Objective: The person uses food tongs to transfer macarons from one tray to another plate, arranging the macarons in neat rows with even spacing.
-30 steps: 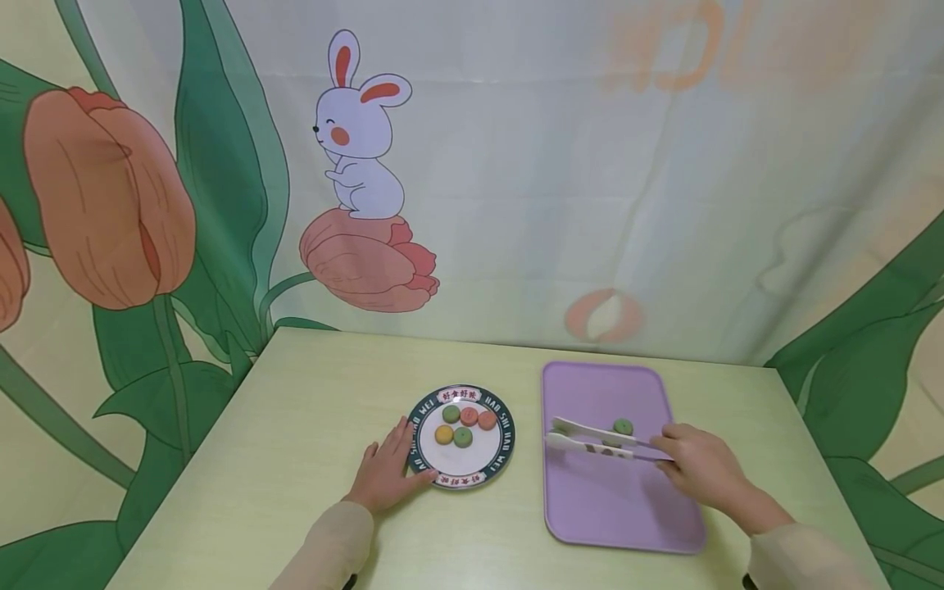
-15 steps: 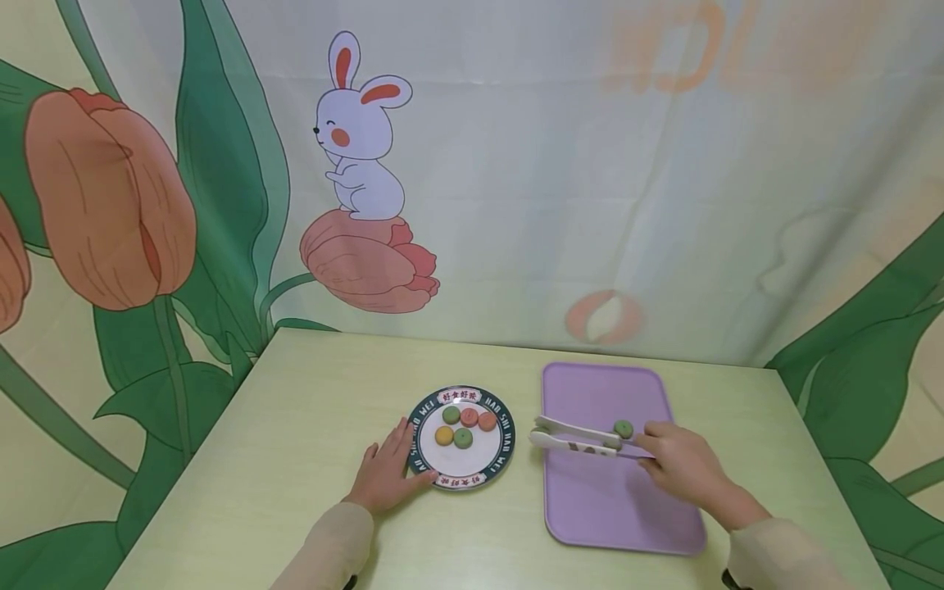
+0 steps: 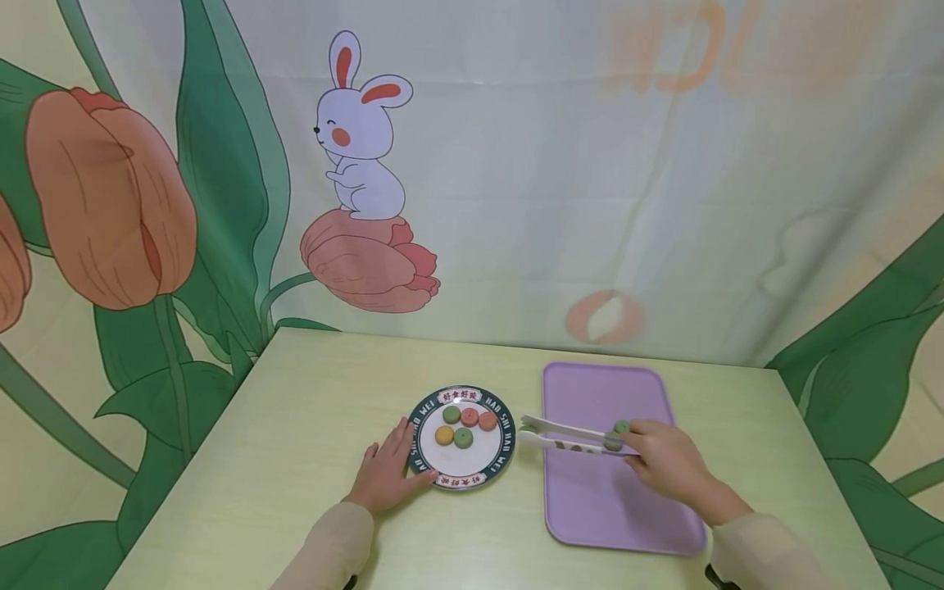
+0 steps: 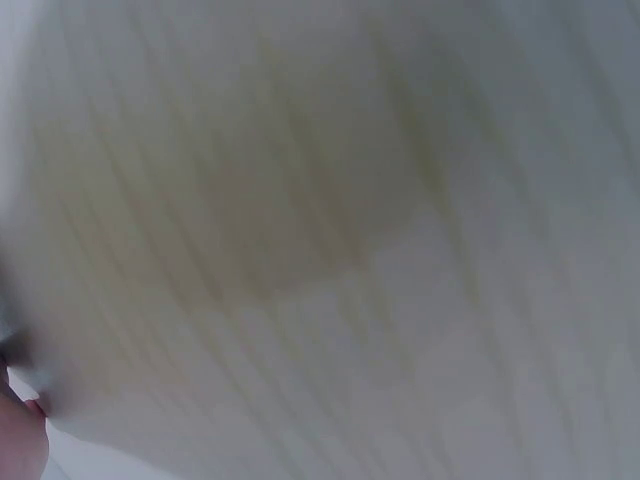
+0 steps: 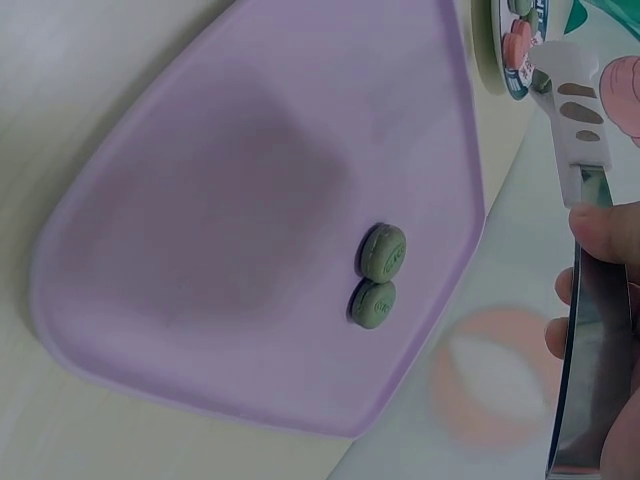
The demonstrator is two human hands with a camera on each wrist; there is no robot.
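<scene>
My right hand grips a pair of tongs over the purple tray; their white tips reach left past its edge, toward the plate. A bit of green shows between the tips, apparently a macaron, mostly hidden. Two green macarons lie side by side on the tray, partly covered by the tongs and hand in the head view. My left hand rests at the left rim of a round plate, thumb on the rim, fingers spread. Several green, pink and yellow macarons sit on this plate.
The pale table ends at the back against a printed curtain with tulips and a rabbit. Bare tabletop separates plate and tray. The left wrist view shows mostly a blurred pale surface close to the camera.
My right hand has moved left with the tongs, their tips passing from above the tray to beyond its left edge, near the plate. My left hand has stayed in place.
</scene>
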